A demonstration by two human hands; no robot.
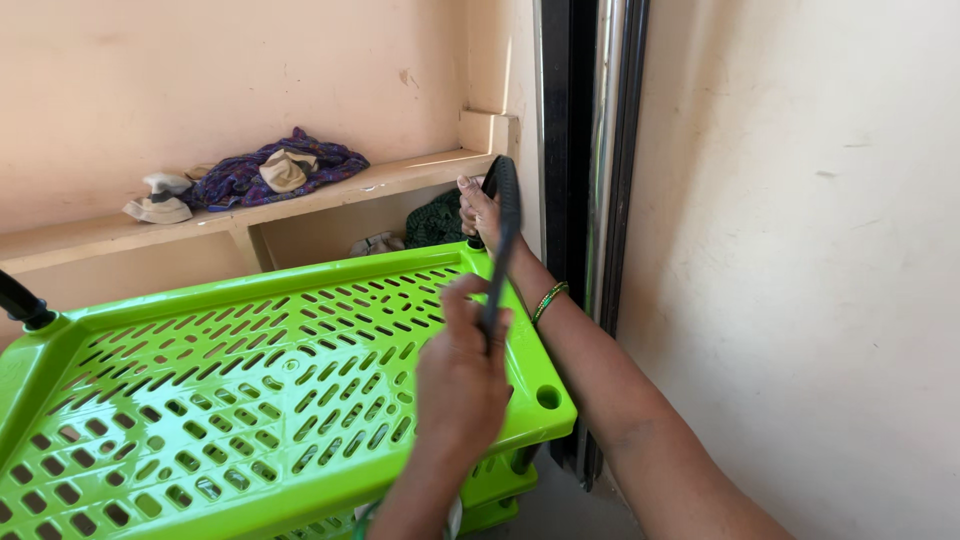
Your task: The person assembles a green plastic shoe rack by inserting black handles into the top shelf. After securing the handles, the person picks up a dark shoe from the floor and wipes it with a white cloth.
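Your left hand (462, 375) grips the near end of the black handle (503, 235); right hand (478, 208) clamps its far end at the green tray (90, 330) far-right corner. Handle runs near-to-far.

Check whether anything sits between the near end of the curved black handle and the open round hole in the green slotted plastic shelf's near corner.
Nothing visible: the hole is open, beside the left hand gripping the handle.

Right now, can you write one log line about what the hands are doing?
left hand: grips black curved handle low | right hand: grips its top | green slotted shelf: below | far corner post: fitted
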